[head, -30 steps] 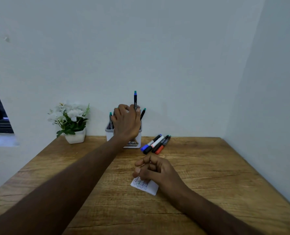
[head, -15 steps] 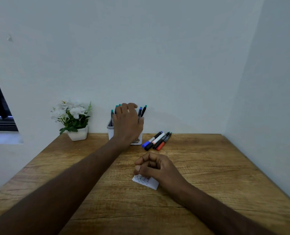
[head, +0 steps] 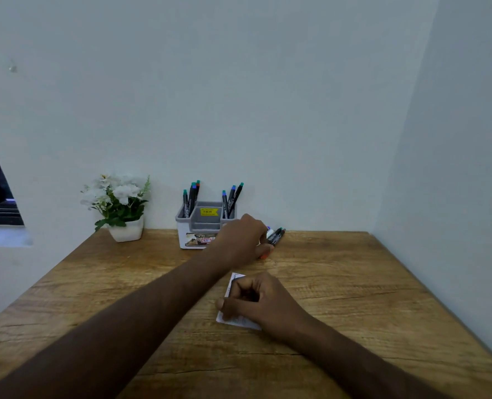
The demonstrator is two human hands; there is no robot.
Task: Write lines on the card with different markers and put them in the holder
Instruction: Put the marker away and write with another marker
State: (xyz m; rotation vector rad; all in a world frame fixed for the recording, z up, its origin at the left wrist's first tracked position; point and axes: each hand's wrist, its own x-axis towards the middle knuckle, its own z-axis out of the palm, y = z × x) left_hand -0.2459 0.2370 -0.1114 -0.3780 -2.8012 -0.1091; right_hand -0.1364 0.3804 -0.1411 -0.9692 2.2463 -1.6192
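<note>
Card (head: 239, 320) lies flat on the table (head: 354, 283), mostly under the right hand (head: 256, 300), which rests on it with fingers curled. Left hand (head: 243, 240) covers the loose markers (head: 276, 236) beside the holder (head: 201, 226); can't tell if it grips one. More markers stand upright in the holder's side compartments.

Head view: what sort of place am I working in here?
Probably a small desk set in the corner of a home or office room. A wooden table meets two plain white walls, with a marker holder and a potted plant at the back, and a window edge at the left.
</note>
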